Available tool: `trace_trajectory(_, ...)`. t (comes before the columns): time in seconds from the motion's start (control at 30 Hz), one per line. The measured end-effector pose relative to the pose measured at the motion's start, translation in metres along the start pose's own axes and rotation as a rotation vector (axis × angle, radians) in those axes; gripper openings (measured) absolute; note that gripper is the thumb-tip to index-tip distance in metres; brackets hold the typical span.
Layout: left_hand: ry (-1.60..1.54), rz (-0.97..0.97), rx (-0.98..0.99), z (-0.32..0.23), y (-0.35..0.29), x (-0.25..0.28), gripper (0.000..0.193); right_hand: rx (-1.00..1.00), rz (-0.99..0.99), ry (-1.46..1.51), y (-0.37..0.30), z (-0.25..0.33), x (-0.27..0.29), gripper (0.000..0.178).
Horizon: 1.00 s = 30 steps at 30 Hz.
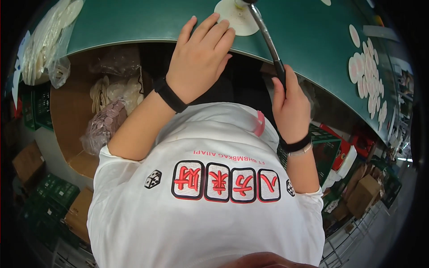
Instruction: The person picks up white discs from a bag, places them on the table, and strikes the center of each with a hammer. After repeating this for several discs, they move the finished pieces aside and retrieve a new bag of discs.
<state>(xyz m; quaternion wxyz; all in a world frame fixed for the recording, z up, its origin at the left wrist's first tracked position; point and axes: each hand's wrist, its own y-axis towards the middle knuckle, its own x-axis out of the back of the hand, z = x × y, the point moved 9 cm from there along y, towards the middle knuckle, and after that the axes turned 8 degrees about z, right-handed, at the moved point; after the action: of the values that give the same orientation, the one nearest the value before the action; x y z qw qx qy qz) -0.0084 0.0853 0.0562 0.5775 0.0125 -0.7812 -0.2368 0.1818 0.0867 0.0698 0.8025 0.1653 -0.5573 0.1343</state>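
My left hand [203,49] is open, its fingers spread and their tips at the near edge of a round white disc [241,22] on the green table. My right hand [291,105] is closed around the black grip of a hammer [266,33] with a shiny metal shaft. The hammer slants up and left, and its dark head sits over the disc at the upper edge of the picture, partly cut off. A small pale yellowish piece shows under the head; what it is I cannot make out.
The green table [134,20] curves across the front. Several loose white discs [368,76] lie at its right. Plastic-wrapped white discs [49,38] stand at the far left. Below the edge is an open cardboard box [71,120] with bagged pieces. Green crates [326,147] stand at right.
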Motion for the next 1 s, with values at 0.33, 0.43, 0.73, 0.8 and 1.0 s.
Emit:
trace_trajectory(0.33, 0.024, -0.056, 0.037, 0.007, -0.011, 0.003, 0.054, 0.061, -0.128, 0.109, -0.002, 0.016, 0.017, 0.030)
trace_trajectory(0.43, 0.049, -0.035, 0.051, 0.010, -0.015, -0.002, 0.056, 0.032, 0.044, 0.081, 0.002, 0.020, 0.004, 0.029)
trace_trajectory(0.73, 0.064, -0.047, 0.049, 0.011, -0.018, -0.007, 0.053, 0.039, 0.020, 0.162, -0.009, 0.019, 0.005, 0.030)
trace_trajectory(0.8, 0.051, -0.029, 0.056, 0.010, -0.016, -0.008, 0.054, 0.063, -0.132, 0.329, -0.016, 0.013, 0.017, 0.029)
trace_trajectory(1.0, 0.029, -0.033, 0.060, 0.009, -0.015, -0.015, 0.053, 0.061, 0.068, 0.100, -0.012, 0.007, 0.000, 0.030)
